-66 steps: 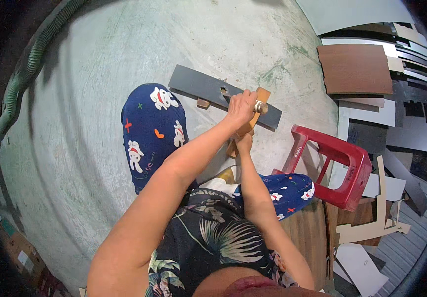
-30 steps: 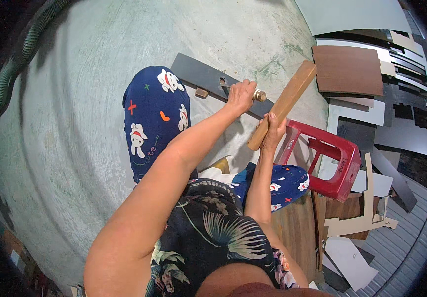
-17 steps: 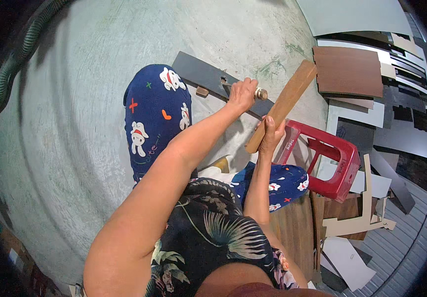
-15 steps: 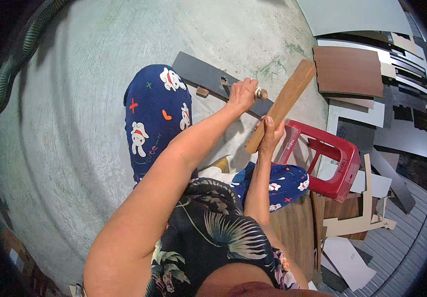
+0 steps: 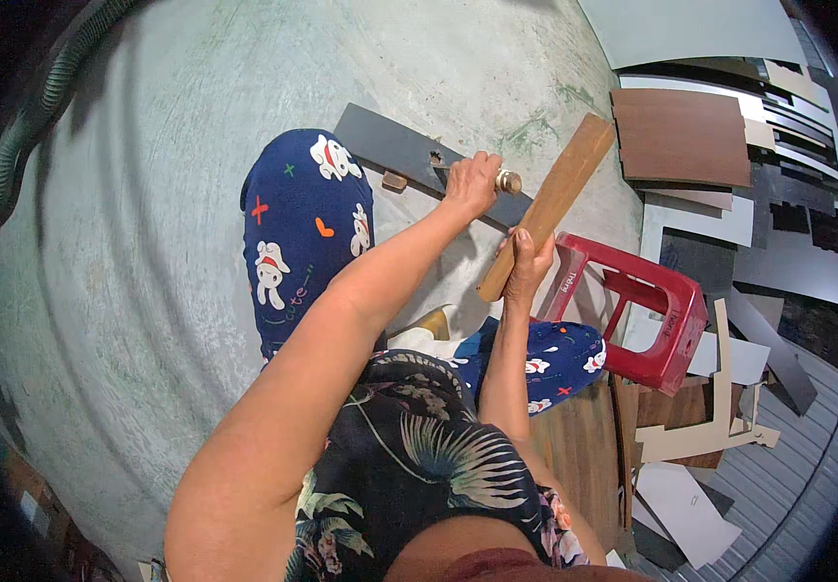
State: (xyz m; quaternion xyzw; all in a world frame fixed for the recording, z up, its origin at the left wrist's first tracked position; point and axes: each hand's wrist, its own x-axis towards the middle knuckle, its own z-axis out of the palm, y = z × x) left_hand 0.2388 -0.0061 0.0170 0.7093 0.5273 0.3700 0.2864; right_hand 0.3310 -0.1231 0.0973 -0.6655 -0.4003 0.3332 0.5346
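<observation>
My left hand is closed around what looks like a chisel, gripped by its handle; the round, metal-ringed end sticks out to the right of the fist. Its blade is mostly hidden by the hand. Below it a long dark grey board lies slantwise, with a small ragged hole just left of my fist. My right hand grips a flat brown wooden bar near its lower end, thumb on top. The bar tilts up to the right and stays apart from the chisel's end.
A small wooden block touches the board's near edge. Beside my right knee stands a red plastic stool. Brown panels and white offcuts pile up along the right. A ribbed hose curves at the far left.
</observation>
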